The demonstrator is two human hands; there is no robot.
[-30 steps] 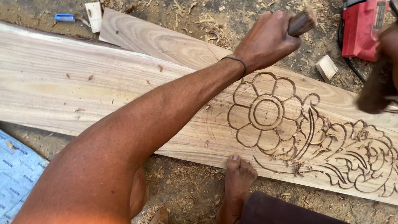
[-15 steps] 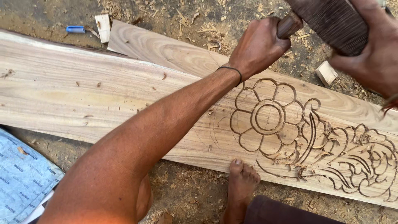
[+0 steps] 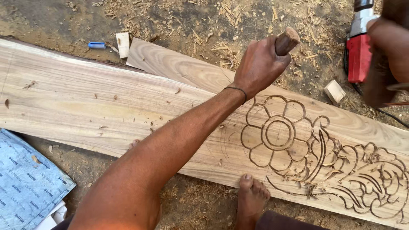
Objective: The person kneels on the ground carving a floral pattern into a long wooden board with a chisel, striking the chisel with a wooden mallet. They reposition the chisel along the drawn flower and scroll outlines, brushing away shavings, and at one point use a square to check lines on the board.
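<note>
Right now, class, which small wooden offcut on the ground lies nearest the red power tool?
The pale wooden block just left of the red power tool; the other offcut lies far left beside the blue marker.

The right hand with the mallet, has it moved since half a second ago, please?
Yes. The right hand has swung rightward and away from the carved flower, now blurred over the red power tool.

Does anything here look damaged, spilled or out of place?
Nothing looks damaged. Wood chips lie scattered on the ground beside the carved plank, and a bare foot rests against its near edge. The left hand grips a wooden handle; the right hand is blurred.
</note>
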